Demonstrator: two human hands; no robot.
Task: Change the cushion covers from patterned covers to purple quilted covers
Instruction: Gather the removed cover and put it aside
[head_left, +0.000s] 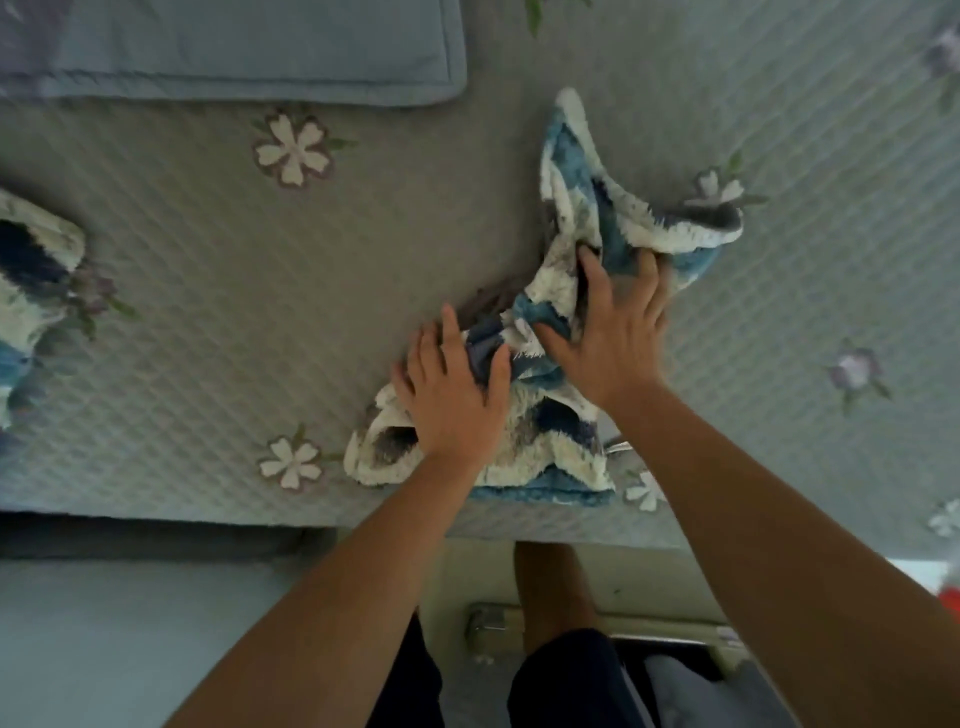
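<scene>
Patterned cushion cover (571, 171), fluffy blue and white, lies crumpled near the front edge of the flowered bedspread (208, 291); my left hand (452, 395) pins it with straight fingers while my right hand (618, 338) clutches a fold in curled fingers, likely gathering it aside.

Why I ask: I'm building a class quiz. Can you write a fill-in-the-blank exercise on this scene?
The right hand grips a crumpled fluffy cushion cover patterned white and ____.
The left hand presses it against a quilted bedspread stitched with ____.
Another fluffy patterned cover lies at the view's ____ edge.
Missing words: blue; flowers; left.
</scene>
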